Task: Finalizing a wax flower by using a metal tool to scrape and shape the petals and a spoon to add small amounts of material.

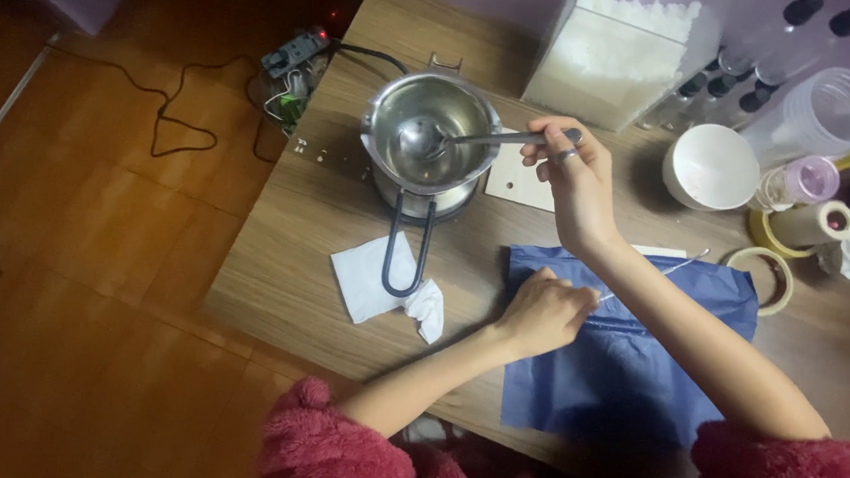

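Steel spoon (468, 141): long axis runs nearly level across the view, bowl pointing left into the pot, handle end pointing right into the fingers.
Spoon position: bowl sits low inside the pot, near its middle; the handle crosses over the pot's right rim.
Right hand (575, 178): closed around the spoon's handle end, fingertips pinching it from above, a ring on one finger; the forearm reaches up from the lower right.
Left hand (543, 312): loosely curled, knuckles up, resting on the upper left part of the blue cloth; a thin pale wire or stick (659, 273) runs from under its fingers toward the upper right, though whether the fingers grip it cannot be told.
Pot (429, 132): shiny metal, round, its looped wire handle pointing down toward the person, set on a wooden table (281, 266).
Blue cloth (625, 364): spread flat under both forearms at the table's near edge.
White tissue (379, 280): crumpled at one corner, lying under the pot's handle loop.
White cup (710, 166): just right of the right hand, apart from it.
Tape rolls (771, 269): at the right, beyond the cloth.
Clear box of white flakes (619, 49): behind the pot, upper right.
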